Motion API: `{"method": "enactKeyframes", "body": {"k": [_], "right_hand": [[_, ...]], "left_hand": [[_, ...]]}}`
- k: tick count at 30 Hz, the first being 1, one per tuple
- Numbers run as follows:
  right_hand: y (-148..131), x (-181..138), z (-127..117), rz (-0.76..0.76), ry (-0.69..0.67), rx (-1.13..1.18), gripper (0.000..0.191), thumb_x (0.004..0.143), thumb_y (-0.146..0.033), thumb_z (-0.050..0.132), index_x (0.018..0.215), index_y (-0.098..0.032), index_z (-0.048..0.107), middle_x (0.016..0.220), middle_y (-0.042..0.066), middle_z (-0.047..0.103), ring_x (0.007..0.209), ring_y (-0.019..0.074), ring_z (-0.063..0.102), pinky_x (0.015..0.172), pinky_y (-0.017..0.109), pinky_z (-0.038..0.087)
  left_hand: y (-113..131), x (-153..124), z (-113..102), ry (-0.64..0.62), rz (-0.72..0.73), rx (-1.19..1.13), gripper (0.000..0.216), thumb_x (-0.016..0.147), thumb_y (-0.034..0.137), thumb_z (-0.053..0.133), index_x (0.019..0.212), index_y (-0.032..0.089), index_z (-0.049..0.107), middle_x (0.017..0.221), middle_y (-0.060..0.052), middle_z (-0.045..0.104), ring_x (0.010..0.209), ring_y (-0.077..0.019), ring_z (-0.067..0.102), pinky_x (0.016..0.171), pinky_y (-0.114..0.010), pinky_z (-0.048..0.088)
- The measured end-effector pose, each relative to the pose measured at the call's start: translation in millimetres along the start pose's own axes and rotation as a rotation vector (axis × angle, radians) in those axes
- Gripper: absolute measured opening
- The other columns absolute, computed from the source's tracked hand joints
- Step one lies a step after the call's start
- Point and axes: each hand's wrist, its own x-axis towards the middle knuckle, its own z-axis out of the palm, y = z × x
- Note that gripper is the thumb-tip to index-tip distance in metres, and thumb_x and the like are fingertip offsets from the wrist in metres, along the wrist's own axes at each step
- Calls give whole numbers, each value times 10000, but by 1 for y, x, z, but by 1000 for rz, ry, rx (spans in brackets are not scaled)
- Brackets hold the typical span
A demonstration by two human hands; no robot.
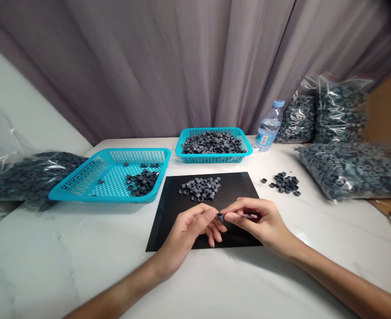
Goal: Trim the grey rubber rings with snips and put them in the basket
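Observation:
Between my two hands, over the black mat [169, 221], is one small dark grey ring-shaped part [220, 217]. My left hand [195, 223] pinches it from the left with thumb and forefinger, the other fingers loosely curled below. From the right, my right hand [257, 217] grips the same ring at thumb and forefinger tips. A thin pinkish tool [249, 216] lies within the right hand's fingers; its kind is hard to make out. Just beyond the hands, a pile of similar grey rings [200, 188] rests on the mat.
A blue basket [82, 195] with some rings stands left; a fuller blue basket [213, 158] is behind the mat. To the right are loose rings [285, 183], a water bottle [268, 128] and bulging bags of rings [355, 170]. Another bag [42, 173] lies far left.

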Motion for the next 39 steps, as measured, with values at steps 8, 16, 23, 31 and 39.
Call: {"method": "enactKeyframes", "body": {"k": [8, 16, 23, 31, 39], "right_hand": [[-1, -1, 0, 7, 9, -27, 298, 929, -457, 692, 810, -188, 741, 652, -13, 565, 583, 100, 422, 523, 235, 349], [-3, -1, 0, 21, 2, -40, 318, 953, -451, 655, 777, -188, 675, 630, -36, 513, 580, 94, 380, 527, 225, 336], [-6, -1, 0, 45, -33, -37, 339, 960, -463, 632, 770, -183, 652, 626, -41, 485, 579, 96, 356, 532, 232, 327], [-5, 0, 2, 110, -60, -33, 371, 955, -498, 624, 764, -181, 608, 633, -47, 433, 593, 99, 341, 532, 237, 301], [3, -1, 13, 165, -129, -30, 398, 972, -547, 592, 800, -189, 609, 677, -43, 442, 646, 112, 378, 576, 242, 313]], "left_hand": [[2, -1, 2, 83, 63, 116, 156, 915, 305, 745, 910, 162, 682, 782, -2, 680, 686, -109, 622, 555, -180, 487], [3, 1, 2, 30, 4, 50, 202, 927, 334, 719, 880, 140, 687, 785, -31, 715, 661, -117, 628, 542, -194, 488], [4, 0, 5, 19, -14, 60, 275, 972, 380, 648, 859, 132, 682, 790, -44, 702, 658, -120, 616, 545, -202, 473], [6, 1, -4, 90, 101, 272, 226, 880, 327, 779, 1070, 233, 701, 955, -1, 709, 836, -139, 653, 801, -256, 510], [10, -3, -12, 53, 117, 601, 85, 927, 312, 718, 905, 230, 715, 859, 21, 715, 838, -156, 651, 801, -260, 501]]}}
